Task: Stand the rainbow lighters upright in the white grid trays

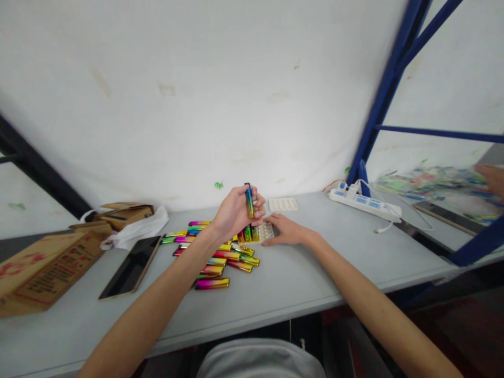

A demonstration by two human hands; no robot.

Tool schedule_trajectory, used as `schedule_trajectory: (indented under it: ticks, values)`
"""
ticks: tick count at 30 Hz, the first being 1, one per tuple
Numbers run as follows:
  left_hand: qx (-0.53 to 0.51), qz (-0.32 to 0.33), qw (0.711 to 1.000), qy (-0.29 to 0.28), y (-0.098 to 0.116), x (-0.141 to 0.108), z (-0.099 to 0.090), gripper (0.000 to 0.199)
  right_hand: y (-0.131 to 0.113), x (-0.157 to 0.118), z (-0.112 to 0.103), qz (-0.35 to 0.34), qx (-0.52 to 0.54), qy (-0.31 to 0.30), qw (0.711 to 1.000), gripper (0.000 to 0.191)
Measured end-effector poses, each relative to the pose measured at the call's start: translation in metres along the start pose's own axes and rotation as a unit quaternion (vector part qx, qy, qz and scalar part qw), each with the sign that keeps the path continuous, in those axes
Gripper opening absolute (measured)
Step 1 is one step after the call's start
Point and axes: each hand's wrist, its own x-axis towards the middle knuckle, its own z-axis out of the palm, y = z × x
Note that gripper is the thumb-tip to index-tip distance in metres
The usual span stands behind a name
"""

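My left hand [239,210] holds a shiny lighter [249,201] upright, blue at the top fading to gold. The fingers are closed round it, above a cream tray [268,234] with rows of small pockets. Several lighters stand in the tray's left part, partly hidden by my left hand. My right hand [284,230] grips the tray's right end, thumb on the near side and fingers on the far side. Loose metallic rainbow lighters [212,283] lie in a pile on the table left of the tray, partly behind my left forearm.
Another cream tray [283,204] lies near the wall. A white power strip [364,202] with cables is on the right. On the left are a dark phone-like slab [130,266], a cardboard box [51,270] and a white bag [137,228]. Another person's hand [492,178] shows at the far right.
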Motion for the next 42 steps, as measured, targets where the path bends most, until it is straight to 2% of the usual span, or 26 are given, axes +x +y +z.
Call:
schedule_trajectory:
  ticks: [6,11,16,20,25,31,38,40,42]
  values:
    - [-0.02,-0.001,1.0,0.011,0.0,-0.006,0.005,0.016,0.002,0.0,0.001,-0.011,-0.008,0.006,1.0,0.074]
    - [-0.016,0.0,1.0,0.006,0.0,-0.008,0.011,0.023,0.002,0.0,0.001,-0.017,0.002,0.007,1.0,0.073]
    - [0.039,0.022,0.999,0.005,-0.003,-0.009,0.011,0.029,0.0,0.0,0.0,-0.012,-0.004,0.008,1.0,0.075]
    - [0.086,0.038,0.996,0.01,-0.008,-0.005,0.004,0.031,-0.002,0.0,-0.001,-0.012,-0.008,0.0,1.0,0.073]
    - [0.113,0.062,0.991,0.043,-0.011,0.009,-0.014,0.037,-0.001,0.0,-0.001,-0.008,-0.017,0.0,1.0,0.078]
    - [0.156,0.041,0.982,0.098,-0.012,0.034,-0.033,0.035,-0.001,0.001,-0.002,-0.008,-0.02,-0.009,1.0,0.081]
    - [0.279,0.061,0.952,0.113,-0.018,0.058,-0.043,0.027,-0.001,0.001,-0.001,-0.002,-0.021,-0.008,1.0,0.083]
    - [0.34,0.064,0.932,0.109,-0.021,0.062,-0.048,0.034,-0.001,0.001,-0.001,0.001,-0.019,-0.008,1.0,0.083]
    - [0.431,0.068,0.894,0.103,-0.022,0.064,-0.052,0.044,-0.001,0.001,-0.001,-0.001,-0.016,-0.006,1.0,0.081]
